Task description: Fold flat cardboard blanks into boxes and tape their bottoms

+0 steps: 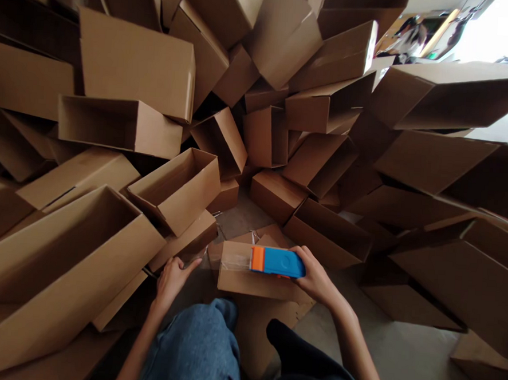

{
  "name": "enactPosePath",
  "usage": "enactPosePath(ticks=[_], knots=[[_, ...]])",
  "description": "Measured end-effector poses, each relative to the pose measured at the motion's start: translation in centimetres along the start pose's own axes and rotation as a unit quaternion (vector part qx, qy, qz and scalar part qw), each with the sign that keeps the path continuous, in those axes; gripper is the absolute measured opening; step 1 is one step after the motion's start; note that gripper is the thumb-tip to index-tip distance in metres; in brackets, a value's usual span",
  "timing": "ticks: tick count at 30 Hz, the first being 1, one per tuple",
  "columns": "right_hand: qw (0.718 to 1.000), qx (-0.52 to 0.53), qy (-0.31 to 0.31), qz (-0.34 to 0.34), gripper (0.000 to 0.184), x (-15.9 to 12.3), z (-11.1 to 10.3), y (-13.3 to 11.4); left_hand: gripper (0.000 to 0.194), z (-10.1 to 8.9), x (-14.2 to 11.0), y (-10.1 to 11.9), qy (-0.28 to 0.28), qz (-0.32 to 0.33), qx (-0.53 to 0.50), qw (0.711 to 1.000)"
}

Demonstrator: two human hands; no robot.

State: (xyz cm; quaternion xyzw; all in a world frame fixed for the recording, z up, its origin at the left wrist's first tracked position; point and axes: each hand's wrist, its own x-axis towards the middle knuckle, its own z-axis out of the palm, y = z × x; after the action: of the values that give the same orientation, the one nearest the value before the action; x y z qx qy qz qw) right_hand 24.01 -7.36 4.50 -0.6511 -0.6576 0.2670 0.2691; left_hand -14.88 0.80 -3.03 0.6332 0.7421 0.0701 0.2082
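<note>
In front of my knees lies a closed cardboard box (235, 282), with clear tape on its top near the left end. My right hand (313, 277) grips a blue and orange tape dispenser (283, 263) by its right end. The orange head of the dispenser rests over the taped part of the box top. To the left of this box is my left hand (175, 280), thumb stretched out and the other fingers partly curled, with nothing visible in it. Its fingertips are near a neighbouring carton (187, 240); whether they touch it I cannot tell.
Open cardboard boxes are piled all around, including a large one (72, 270) on the left and a stack (445, 161) on the right. Flat cardboard (258, 328) lies under the taped box on the grey floor (382, 352). A person (412, 39) is at the far upper right.
</note>
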Motion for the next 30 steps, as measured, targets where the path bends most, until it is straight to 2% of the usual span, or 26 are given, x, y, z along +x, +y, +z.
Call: enactPosePath(ticks=[7,11,22,30], knots=[[1.000,0.002,0.005,0.002,0.036,0.0,0.0,0.0,0.057,-0.2,-0.5,0.9,-0.008,-0.024,0.017,1.000],[1.000,0.002,0.016,-0.003,0.037,0.0,0.1,0.0,0.058,0.4,-0.3,0.8,-0.021,-0.031,0.012,0.999],[1.000,0.004,0.013,-0.006,0.036,0.0,0.1,-0.1,0.060,4.3,1.0,-0.2,-0.038,-0.003,-0.052,0.998],[1.000,-0.003,0.017,-0.017,0.039,0.0,0.2,0.2,0.058,7.2,1.9,0.9,-0.097,0.010,-0.132,0.986]])
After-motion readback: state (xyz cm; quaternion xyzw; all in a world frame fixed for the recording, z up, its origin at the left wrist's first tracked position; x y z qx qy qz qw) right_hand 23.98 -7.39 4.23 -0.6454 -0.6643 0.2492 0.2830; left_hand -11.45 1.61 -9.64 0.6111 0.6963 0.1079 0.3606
